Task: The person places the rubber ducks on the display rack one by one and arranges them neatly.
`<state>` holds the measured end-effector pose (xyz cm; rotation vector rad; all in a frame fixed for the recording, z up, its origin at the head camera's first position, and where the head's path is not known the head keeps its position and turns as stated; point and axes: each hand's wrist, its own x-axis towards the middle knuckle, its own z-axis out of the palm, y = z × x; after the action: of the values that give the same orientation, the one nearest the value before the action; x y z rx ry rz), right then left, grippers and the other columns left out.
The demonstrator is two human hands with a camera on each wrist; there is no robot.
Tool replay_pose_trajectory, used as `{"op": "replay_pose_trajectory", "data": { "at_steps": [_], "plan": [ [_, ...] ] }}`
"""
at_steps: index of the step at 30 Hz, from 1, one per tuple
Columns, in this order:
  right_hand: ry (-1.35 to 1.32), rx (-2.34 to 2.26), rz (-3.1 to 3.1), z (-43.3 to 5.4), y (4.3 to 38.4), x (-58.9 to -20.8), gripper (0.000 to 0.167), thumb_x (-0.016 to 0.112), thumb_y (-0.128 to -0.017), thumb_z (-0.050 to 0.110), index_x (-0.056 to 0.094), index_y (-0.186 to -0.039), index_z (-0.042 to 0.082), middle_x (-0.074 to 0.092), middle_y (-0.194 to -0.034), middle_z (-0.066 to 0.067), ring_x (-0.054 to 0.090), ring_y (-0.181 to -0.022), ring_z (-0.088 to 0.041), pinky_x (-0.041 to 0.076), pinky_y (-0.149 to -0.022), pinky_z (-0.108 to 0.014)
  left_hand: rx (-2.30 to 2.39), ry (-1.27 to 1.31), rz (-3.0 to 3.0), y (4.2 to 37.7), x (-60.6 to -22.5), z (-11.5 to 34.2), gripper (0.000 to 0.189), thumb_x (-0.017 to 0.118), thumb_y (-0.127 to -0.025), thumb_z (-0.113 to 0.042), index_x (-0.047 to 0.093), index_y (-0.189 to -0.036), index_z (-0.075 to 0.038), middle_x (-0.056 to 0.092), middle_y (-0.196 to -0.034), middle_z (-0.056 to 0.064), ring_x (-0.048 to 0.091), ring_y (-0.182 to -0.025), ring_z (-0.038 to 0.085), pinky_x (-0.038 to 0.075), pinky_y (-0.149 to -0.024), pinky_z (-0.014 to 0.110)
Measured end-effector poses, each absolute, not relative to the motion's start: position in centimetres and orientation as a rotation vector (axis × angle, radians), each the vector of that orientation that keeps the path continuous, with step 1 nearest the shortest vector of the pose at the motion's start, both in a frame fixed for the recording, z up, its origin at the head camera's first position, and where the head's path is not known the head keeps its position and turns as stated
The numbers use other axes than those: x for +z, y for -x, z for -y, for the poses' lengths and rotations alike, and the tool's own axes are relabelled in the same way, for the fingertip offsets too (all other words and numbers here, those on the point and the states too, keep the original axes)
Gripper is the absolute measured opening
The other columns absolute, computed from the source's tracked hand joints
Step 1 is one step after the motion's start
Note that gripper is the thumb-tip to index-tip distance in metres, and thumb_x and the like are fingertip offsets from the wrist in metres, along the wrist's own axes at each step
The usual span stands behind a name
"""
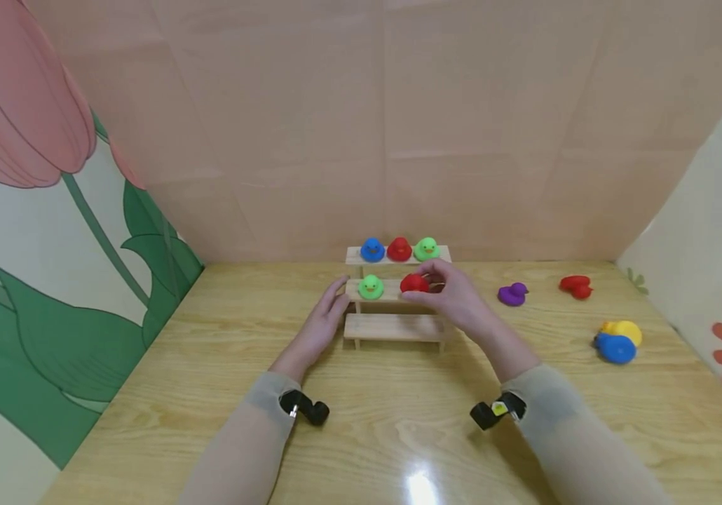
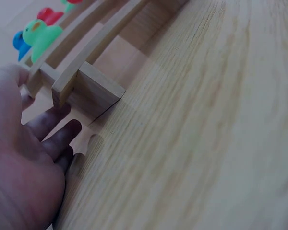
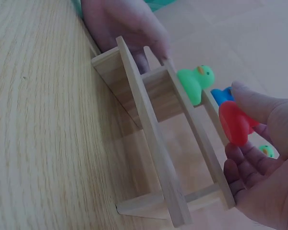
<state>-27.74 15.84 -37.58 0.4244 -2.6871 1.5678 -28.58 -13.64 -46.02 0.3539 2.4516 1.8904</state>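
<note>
A small three-step wooden shelf (image 1: 394, 327) stands on the table. My right hand (image 1: 455, 294) pinches a red rubber duck (image 3: 236, 122) between thumb and fingers at the middle step. On that same step a light green duck (image 1: 371, 287) sits to the left. The top step bears a blue duck (image 1: 372, 250), another red duck (image 1: 399, 250) and another green duck (image 1: 427, 249) in a row. My left hand (image 1: 323, 319) rests at the shelf's left end, its fingers loosely bent beside the wood, as the left wrist view shows.
To the right on the table lie a purple duck (image 1: 512, 294), a red duck on its side (image 1: 577, 286), and a yellow duck (image 1: 624, 331) partly behind a tipped blue duck (image 1: 615, 348). A beige cloth wall (image 1: 386, 140) rises behind the shelf, with flower-printed panels at both sides.
</note>
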Motion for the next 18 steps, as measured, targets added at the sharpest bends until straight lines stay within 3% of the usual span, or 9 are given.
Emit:
{"op": "replay_pose_trajectory", "data": {
  "at_steps": [18],
  "plan": [
    [-0.476, 1.521, 2.668, -13.8, 28.8, -37.7, 0.046, 0.093, -0.094, 0.026, 0.067, -0.129, 0.011, 0.07, -0.124, -0.01, 0.065, -0.116, -0.032, 0.055, -0.1, -0.046, 1.907, -0.37, -2.448, 28.7, -46.0, 13.6, 0.057, 0.044, -0.12, -0.048, 0.033, -0.174, -0.036, 0.031, -0.179, 0.009, 0.028, -0.164, 0.037, 0.02, -0.132, 0.062]
  ]
}}
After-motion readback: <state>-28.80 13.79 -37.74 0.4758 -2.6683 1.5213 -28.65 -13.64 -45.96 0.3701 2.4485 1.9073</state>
